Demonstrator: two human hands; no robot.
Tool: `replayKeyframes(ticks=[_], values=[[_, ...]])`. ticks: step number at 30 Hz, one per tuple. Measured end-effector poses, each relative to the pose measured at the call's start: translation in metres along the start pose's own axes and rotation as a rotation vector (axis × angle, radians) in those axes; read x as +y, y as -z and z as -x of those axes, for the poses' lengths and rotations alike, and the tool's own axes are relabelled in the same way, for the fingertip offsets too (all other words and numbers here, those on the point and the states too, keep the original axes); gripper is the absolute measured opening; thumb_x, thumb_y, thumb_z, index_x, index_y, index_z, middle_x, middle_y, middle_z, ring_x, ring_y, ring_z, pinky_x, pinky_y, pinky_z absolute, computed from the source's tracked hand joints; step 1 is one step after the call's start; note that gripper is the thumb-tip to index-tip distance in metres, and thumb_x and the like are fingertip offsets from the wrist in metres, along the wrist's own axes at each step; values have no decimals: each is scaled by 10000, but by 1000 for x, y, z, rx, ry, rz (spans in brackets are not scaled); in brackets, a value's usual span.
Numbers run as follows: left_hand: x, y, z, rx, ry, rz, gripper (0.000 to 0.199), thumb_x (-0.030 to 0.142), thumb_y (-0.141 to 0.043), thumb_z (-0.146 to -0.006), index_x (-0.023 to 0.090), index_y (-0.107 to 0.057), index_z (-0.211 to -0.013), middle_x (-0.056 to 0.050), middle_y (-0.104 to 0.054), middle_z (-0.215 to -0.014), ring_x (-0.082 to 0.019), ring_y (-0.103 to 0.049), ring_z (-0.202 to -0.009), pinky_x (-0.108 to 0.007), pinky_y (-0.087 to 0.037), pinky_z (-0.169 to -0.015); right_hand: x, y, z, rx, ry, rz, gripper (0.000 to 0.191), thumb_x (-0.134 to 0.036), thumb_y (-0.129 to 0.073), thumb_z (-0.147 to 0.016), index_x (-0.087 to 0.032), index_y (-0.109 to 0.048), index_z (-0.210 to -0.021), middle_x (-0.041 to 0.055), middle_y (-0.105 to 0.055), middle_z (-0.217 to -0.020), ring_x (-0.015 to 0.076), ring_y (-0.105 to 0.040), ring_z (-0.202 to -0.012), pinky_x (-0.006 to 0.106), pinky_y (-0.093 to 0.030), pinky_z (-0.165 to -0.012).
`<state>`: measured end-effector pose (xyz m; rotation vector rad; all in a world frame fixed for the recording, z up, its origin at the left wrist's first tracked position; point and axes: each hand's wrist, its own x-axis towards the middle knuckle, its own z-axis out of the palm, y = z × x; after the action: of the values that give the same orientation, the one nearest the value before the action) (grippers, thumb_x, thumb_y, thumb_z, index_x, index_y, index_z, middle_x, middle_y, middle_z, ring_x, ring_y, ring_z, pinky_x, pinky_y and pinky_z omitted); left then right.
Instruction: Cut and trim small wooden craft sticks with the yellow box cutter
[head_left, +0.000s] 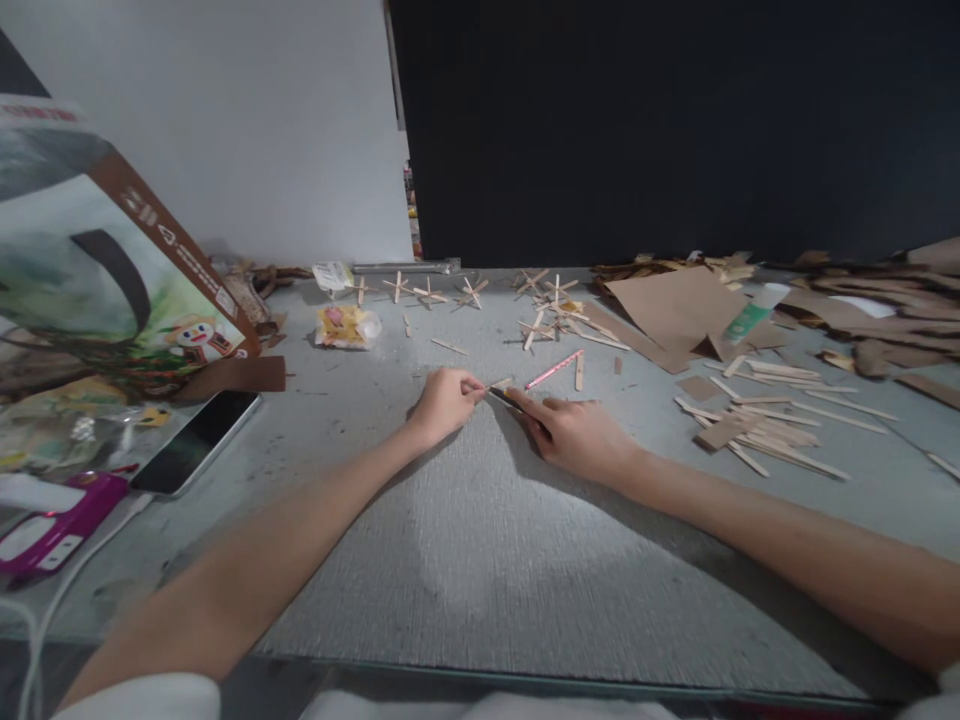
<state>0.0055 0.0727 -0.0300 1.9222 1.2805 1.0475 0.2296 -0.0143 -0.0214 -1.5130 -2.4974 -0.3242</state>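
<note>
Near the middle of the table, my left hand (pixel 448 405) pinches the end of a short wooden stick (pixel 501 384) between thumb and fingers. Closed around a utility knife (pixel 507 399) with a dark handle, my right hand (pixel 581 437) holds its blade against or very close to the stick; which of the two I cannot tell. The forefinger lies along the knife. Just beyond the right hand are a pink patterned pencil (pixel 553 370) and a loose flat stick piece (pixel 579 373).
Star-shaped stick assemblies (pixel 471 292) stand at the back. Loose sticks (pixel 787 440), cardboard (pixel 667 315) and a glue stick (pixel 754 312) lie right. A phone (pixel 199 442), a purple device (pixel 60 525), a snack packet (pixel 347 328) and a large box (pixel 112 240) are left.
</note>
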Motion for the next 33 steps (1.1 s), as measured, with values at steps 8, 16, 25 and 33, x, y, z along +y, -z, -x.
replayKeyframes(ticks=[8,16,25,33], values=[[4,-1,0,12,18,-19,103,150,-853,-747,205,-798,-681,-57,-701,-610,-197,-601,-565,-293,-411,-585,-2,7,-4,-61,-3,-6,568,-295,-357,-1032,-212,-525,-1569,110,-789,-829,218,-629,-573,326,-219,-527],[10,1,2,-19,52,-72,70,166,-816,-806,184,-813,-739,-79,-749,-680,-204,-644,-608,-299,-456,-609,-6,5,0,-49,-14,-5,585,-279,-351,-1024,-212,-506,-1585,103,-771,-828,188,-575,-545,320,-204,-531],[20,3,5,-87,70,-264,73,189,-761,-899,156,-826,-893,-85,-784,-834,-181,-682,-746,-286,-498,-714,-5,1,3,1,-45,-90,561,-329,-342,-1047,-225,-549,-1558,83,-755,-827,155,-514,-534,319,-191,-540],[21,4,8,-63,-3,-314,74,177,-761,-901,166,-819,-856,-80,-745,-891,-174,-660,-777,-306,-513,-788,-5,-2,2,19,-61,-105,562,-342,-348,-1043,-249,-549,-1559,76,-760,-836,163,-525,-542,321,-176,-534]])
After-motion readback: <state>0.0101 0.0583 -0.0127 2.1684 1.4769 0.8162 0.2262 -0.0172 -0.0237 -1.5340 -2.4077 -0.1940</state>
